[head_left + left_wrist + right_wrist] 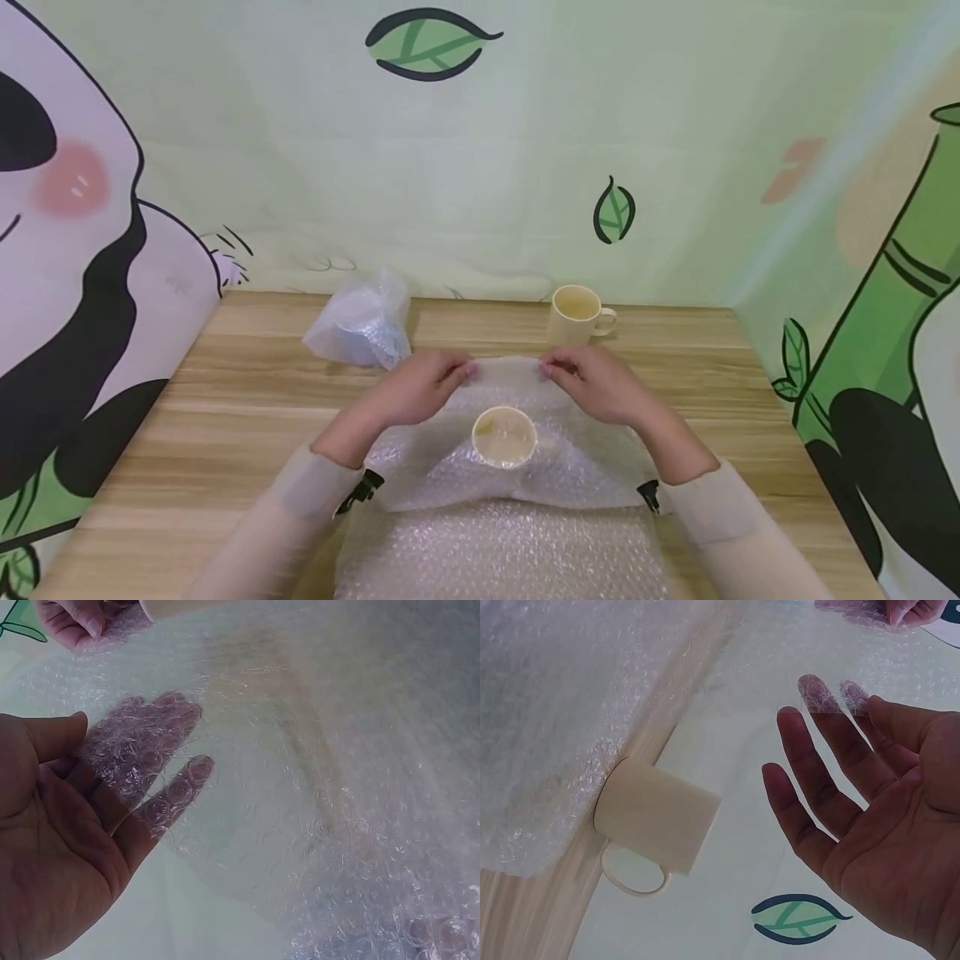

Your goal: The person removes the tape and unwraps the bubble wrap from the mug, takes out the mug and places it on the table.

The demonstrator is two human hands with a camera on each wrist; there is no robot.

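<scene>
In the head view, a sheet of bubble wrap stretches across the near middle of the table. A cream mug stands upright under an upper layer of it, its rim and handle showing through. My left hand pinches the layer's far edge between thumb and fingers, left of the mug. On the other side, my right hand pinches the same edge with thumb and forefinger. The left wrist view shows the left fingers behind the clear film. In the right wrist view, the other right fingers are spread loosely.
A second cream mug stands behind my right hand, its handle to the right. At the back left sits a bubble-wrapped bundle. The wooden table ends against a green wall printed with leaves and pandas.
</scene>
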